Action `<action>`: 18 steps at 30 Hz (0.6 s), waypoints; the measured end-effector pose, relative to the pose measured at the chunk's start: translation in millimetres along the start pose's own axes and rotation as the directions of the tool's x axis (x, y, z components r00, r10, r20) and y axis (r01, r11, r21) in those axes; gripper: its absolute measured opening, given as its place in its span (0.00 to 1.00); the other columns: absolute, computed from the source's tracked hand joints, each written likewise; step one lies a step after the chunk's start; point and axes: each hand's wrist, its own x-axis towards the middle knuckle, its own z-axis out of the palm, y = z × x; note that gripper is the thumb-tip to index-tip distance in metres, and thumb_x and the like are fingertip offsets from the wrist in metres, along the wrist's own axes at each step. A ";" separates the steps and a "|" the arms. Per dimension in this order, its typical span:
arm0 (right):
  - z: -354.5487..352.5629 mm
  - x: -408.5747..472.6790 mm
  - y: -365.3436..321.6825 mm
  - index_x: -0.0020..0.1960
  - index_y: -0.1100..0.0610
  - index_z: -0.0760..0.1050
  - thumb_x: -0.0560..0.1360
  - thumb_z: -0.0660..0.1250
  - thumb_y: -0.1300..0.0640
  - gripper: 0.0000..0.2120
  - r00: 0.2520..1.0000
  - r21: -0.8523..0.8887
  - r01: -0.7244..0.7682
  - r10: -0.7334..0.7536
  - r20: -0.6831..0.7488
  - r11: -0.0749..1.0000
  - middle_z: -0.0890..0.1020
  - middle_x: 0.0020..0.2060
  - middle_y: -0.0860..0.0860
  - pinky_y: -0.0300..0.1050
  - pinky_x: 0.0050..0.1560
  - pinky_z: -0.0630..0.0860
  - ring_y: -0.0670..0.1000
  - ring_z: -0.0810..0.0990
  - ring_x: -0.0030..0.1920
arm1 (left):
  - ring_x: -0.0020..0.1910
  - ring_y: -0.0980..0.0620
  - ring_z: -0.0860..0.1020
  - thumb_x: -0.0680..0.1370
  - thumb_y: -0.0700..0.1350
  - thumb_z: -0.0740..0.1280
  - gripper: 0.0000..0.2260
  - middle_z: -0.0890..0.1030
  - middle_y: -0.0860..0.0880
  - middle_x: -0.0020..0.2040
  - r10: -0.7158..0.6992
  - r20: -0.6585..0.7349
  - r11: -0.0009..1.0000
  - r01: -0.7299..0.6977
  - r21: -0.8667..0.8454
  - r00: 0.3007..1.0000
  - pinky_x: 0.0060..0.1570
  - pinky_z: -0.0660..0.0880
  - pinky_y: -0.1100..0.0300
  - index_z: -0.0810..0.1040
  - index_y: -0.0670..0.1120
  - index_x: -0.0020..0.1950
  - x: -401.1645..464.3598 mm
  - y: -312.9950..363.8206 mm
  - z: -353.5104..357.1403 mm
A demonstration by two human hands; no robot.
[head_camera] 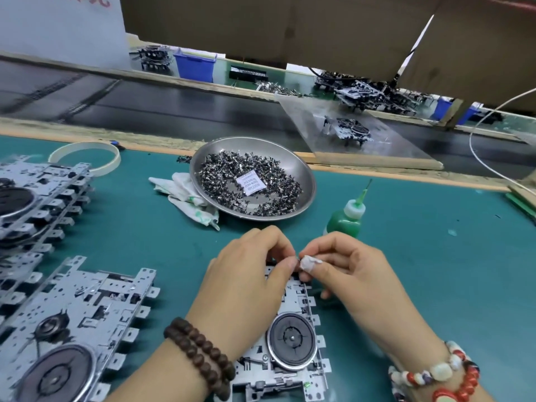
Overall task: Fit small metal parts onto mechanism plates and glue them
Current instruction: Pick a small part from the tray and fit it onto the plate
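Observation:
A metal mechanism plate [293,343] with a round black flywheel lies on the green mat under both hands. My left hand [246,285] and my right hand [348,274] meet fingertip to fingertip over the plate's far edge, pinching a small metal part [297,261] that is mostly hidden. My right thumb wears white tape. Behind the right hand stands a green glue bottle [346,219] with a thin nozzle. A steel dish [307,175] farther back holds several small dark metal parts and a white sachet.
Another mechanism plate [75,323] lies at the lower left, with a stack of plates [37,204] behind it. A crumpled white cloth [185,195] lies left of the dish. A white tape ring [87,152], a dark conveyor belt [174,105] and blue bins [194,65] lie beyond.

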 end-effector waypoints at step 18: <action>-3.9 -4.6 2.4 0.39 0.50 0.81 0.73 0.67 0.61 0.08 1.000 -0.061 0.025 -0.024 0.021 0.998 0.83 0.35 0.48 0.33 0.28 0.70 0.41 0.78 0.34 | 0.45 0.64 0.71 0.73 0.51 0.66 0.05 0.72 0.59 0.42 -0.037 0.006 0.999 0.037 -0.016 0.999 0.43 0.66 0.70 0.73 0.56 0.37 1.0 -4.3 1.1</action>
